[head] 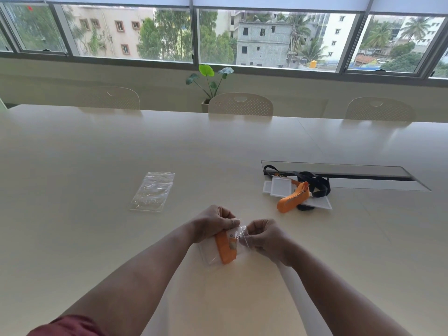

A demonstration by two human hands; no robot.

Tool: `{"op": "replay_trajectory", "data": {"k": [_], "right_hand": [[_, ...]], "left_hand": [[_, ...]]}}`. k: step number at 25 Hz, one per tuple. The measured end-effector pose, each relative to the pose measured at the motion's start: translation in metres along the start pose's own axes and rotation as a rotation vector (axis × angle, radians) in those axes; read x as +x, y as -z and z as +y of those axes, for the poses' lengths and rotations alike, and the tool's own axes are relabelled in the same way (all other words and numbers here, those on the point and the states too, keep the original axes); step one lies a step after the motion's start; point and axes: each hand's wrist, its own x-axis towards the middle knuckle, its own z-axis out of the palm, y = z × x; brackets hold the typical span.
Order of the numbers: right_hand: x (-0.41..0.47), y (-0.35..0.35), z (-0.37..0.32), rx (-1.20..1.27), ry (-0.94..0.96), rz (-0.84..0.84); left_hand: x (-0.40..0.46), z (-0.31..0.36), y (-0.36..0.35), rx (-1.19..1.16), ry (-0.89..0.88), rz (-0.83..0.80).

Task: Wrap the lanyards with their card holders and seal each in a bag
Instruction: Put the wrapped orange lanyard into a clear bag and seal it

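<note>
1. Orange lanyard (226, 248), wrapped round its card holder, sits inside a clear bag (213, 253) on the table (97, 146), close in front of me and between both hands.
2. Left hand (214, 221) has fingers curled, pinching the bag's open top edge from the left. Right hand (263, 236) is curled too, pinching the same edge from the right.
3. My read: the seal step is in hand for this bag. I can't tell how much of the strip is closed; it's hidden between the fingers.
4. Next move likely calls for pressing along the strip end to end with the bundle kept below the seal line, so no strap gets caught.
5. Still to do: loose pile (297, 190) of orange and black lanyards with white card holders lies far right near the cable slot (344, 177). Spare empty bag (152, 191) lies flat to the left, well apart from both hands.
</note>
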Motion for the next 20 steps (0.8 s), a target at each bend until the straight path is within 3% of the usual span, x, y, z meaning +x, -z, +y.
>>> {"op": "replay_trajectory", "data": {"k": [13,20], "right_hand": [[-0.0010,-0.0016,-0.0025,-0.024,-0.009,-0.015],[-0.0077,-0.0040,-0.0055,0.121,0.000,0.049]], "left_hand": [[0.0005,-0.0013,-0.0070,-0.005,0.001,0.064],[-0.0008,-0.0003,-0.0061,-0.031,0.003,0.023]]}}
